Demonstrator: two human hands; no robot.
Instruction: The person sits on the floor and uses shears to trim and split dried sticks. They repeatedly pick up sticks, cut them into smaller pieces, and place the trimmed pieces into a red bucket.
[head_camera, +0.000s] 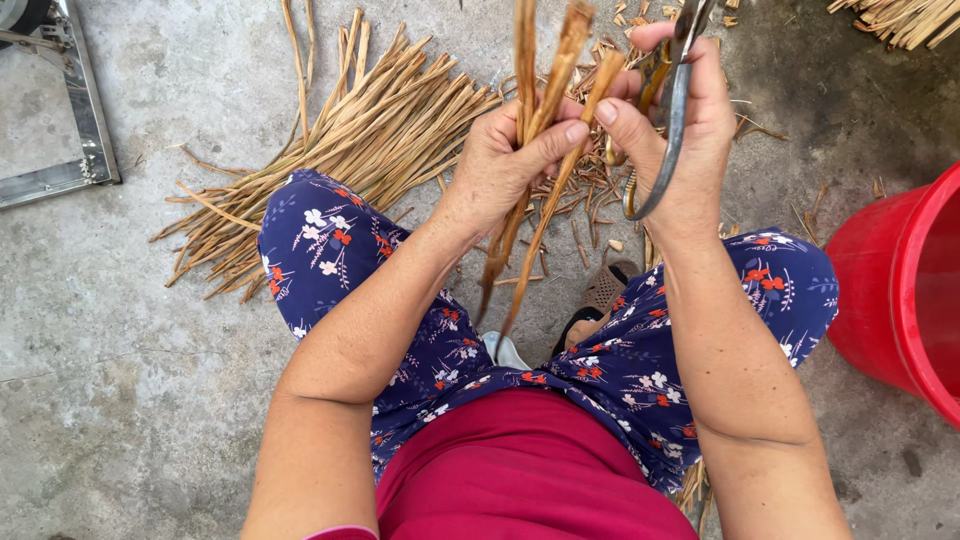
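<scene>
1. Nearest the camera: a seated person's lap, w/ a dark red top and navy floral trousers (330, 250). Both bare forearms reach fwd over the knees.
2. Between the knees, a brown sandal on one foot (603, 292) shows on the grey concrete floor (120, 380).
3. Left hand (505, 165) is closed in a fist round a small bunch of long, thin, tan dried plant stalks (545, 85), thumb pressed across the front. The stalks stand nearly upright, w/ tops running out of view and lower ends hanging between the knees.
4. Right hand (680, 130) is just beside the left. Its thumb and forefinger pinch one stalk of the bunch, while the other fingers curl through the loop handle of grey metal shears (672, 120). Can't tell if the blades are open; they're cut off at the top edge.
5. Handling, as a judgement: the stalks look light, dry and stiff, prob. brittle and splintery, not slippery. Best held mid-length in a closed fist, as here, so they don't fan out or snap.
6. Looks: flat, ribbon-like strips, straw to orange-brown, rough-edged and uneven in length.
7. Farther out, left: a loose fan-shaped pile of similar stalks (340, 150) lies on the floor, w/ short offcuts (600, 190) beyond the hands.
8. Far right: part of a red plastic bucket (900, 290). Far left: a metal frame (80, 120).
</scene>
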